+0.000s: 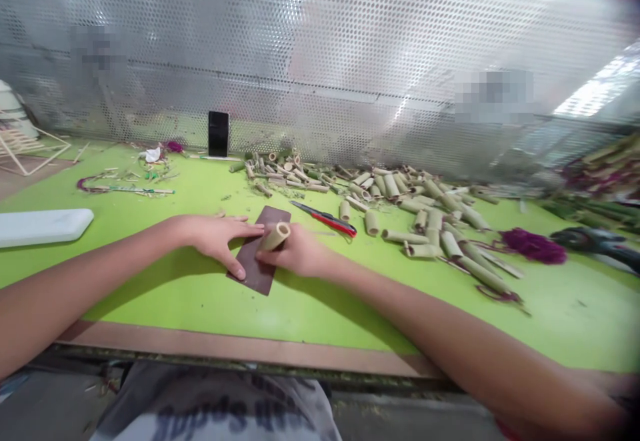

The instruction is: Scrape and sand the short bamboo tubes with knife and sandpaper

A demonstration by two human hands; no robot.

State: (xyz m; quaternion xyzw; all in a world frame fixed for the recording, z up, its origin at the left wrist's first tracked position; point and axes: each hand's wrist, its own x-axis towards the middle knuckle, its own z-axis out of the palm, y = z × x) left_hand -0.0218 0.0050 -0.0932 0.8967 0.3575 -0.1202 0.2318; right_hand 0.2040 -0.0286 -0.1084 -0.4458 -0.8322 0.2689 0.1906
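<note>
Now, right hand (303, 254) holding open-ended bamboo tube (271, 239).

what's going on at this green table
A person is working with both hands over a brown sheet that lies flat on the green table. The right hand holds a pale tube at a tilt over the sheet, while the spread left hand touches the sheet. A red-and-black tool lies just beyond, and many similar tubes are strewn farther right.
</note>
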